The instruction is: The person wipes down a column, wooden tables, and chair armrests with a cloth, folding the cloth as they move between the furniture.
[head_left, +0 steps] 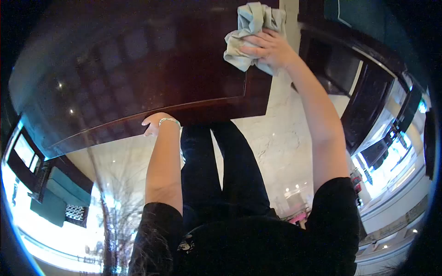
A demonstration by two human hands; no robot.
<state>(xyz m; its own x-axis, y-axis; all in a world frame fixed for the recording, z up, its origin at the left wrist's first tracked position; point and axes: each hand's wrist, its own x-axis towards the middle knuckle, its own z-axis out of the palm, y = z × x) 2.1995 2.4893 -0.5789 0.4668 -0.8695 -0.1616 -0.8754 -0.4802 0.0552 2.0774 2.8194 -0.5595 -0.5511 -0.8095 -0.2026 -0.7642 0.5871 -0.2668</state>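
My right grip point(272, 49) lies over the pale cloth point(251, 22), far right on the worktop point(161, 60); my left grip point(156, 124) contacts its near edge. I cannot tell whether either is clamped. Shirt print point(186, 244): too small to read.

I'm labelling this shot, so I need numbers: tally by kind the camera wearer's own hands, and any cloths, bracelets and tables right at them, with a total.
Hands: 2 (left hand, right hand)
Cloths: 1 (bunched cloth under the right hand)
Bracelets: 1 (bracelet on the left wrist)
Tables: 1 (dark table)
Total: 5
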